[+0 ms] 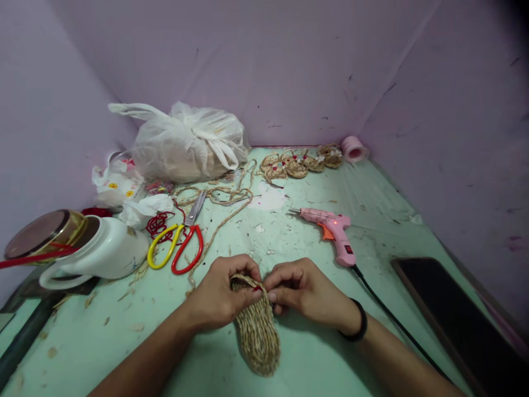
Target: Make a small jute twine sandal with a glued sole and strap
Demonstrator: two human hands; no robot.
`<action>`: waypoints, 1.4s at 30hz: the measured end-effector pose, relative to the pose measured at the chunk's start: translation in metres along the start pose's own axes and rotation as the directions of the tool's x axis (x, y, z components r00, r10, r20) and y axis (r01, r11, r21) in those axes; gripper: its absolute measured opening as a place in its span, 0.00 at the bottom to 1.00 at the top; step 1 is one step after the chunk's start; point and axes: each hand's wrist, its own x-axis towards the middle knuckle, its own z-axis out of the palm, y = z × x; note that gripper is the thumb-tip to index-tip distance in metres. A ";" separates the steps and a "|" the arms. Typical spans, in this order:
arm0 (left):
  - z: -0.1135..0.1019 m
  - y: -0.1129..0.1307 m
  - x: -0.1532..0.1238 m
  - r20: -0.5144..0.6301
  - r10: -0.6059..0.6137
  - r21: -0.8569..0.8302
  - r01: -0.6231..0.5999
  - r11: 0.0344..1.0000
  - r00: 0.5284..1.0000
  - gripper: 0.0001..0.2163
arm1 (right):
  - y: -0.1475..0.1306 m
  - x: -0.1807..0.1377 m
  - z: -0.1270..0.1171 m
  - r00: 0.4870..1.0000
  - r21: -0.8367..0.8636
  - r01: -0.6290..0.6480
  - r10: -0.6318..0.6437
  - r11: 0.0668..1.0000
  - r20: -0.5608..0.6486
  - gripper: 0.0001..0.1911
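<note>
A small slipper of coiled straw cord (258,339) is in front of me, its rounded sole end pointing down toward me. My left hand (225,289) is closed around the slipper's upper left part, the thumb lying across its front. At the slipper's upper right edge, my right hand (303,292) is closed in a pinch. A small red bit (257,288) shows on the band between the two hands. Fingers partly hide the slipper's top, and what exactly lies between the right fingertips is hard to see.
Scissors (188,234) lie left of a pink glue gun (333,229), whose cord runs right. A dark phone (450,314) is far right. Behind are straw slippers (295,165), a pink spool (354,149) and a plastic bag (190,143). A tipped white jug (118,251) lies left.
</note>
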 end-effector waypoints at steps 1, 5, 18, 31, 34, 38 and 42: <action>0.001 -0.001 0.000 0.009 0.010 -0.001 -0.010 1.000 1.000 0.05 | 0.000 -0.001 0.002 0.998 -0.053 0.058 -0.059 0.997 -0.012 0.05; 0.003 -0.002 -0.001 0.041 0.017 -0.069 -0.014 0.998 0.999 0.05 | -0.002 -0.004 0.007 0.918 -0.411 0.343 -0.395 0.845 -0.045 0.04; -0.006 -0.002 -0.001 0.206 -0.010 -0.192 0.050 0.980 0.979 0.07 | 0.003 -0.003 -0.001 0.792 -0.688 0.522 -0.586 0.504 0.171 0.11; 0.005 0.002 0.006 -0.077 -0.061 -0.334 0.032 0.942 0.995 0.24 | 0.002 0.000 0.004 0.952 -0.262 0.108 -0.176 0.959 -0.251 0.10; 0.007 -0.001 0.007 -0.066 -0.063 -0.408 0.031 0.912 0.996 0.25 | 0.001 0.004 0.000 0.949 -0.157 0.067 -0.111 0.985 -0.294 0.08; 0.009 -0.006 0.009 -0.218 -0.112 -0.308 0.040 0.950 0.969 0.20 | 0.003 0.009 -0.004 0.918 -0.111 0.051 -0.091 0.993 -0.386 0.10; 0.012 -0.008 0.008 -0.279 -0.127 -0.287 0.043 0.957 0.952 0.15 | 0.011 0.010 -0.004 0.865 -0.242 0.157 -0.252 0.958 -0.434 0.14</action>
